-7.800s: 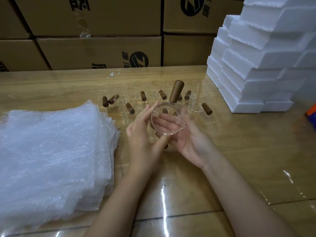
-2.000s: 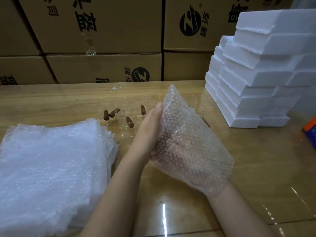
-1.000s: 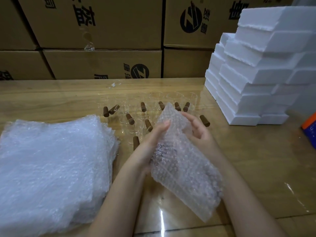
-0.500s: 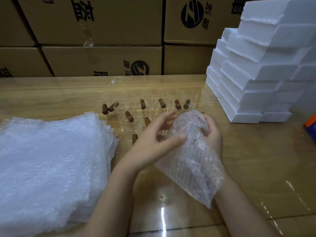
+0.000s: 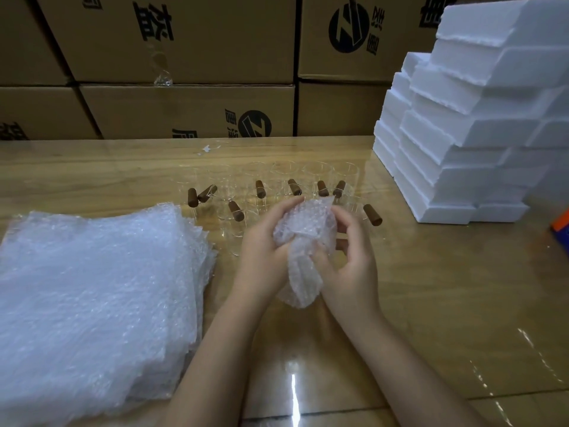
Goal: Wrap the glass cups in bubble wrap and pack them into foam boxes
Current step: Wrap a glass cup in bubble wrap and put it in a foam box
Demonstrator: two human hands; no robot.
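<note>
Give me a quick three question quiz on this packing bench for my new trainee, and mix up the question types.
1. True or false: the left hand and the right hand both grip the bubble-wrapped cup.
2. The stack of bubble wrap sheets lies: A) at the person's left, B) at the person's right, C) in the person's lap.
3. Fill in: the unwrapped glass cups on the table have ____ handles.
Key: 1 true; 2 A; 3 brown.
</note>
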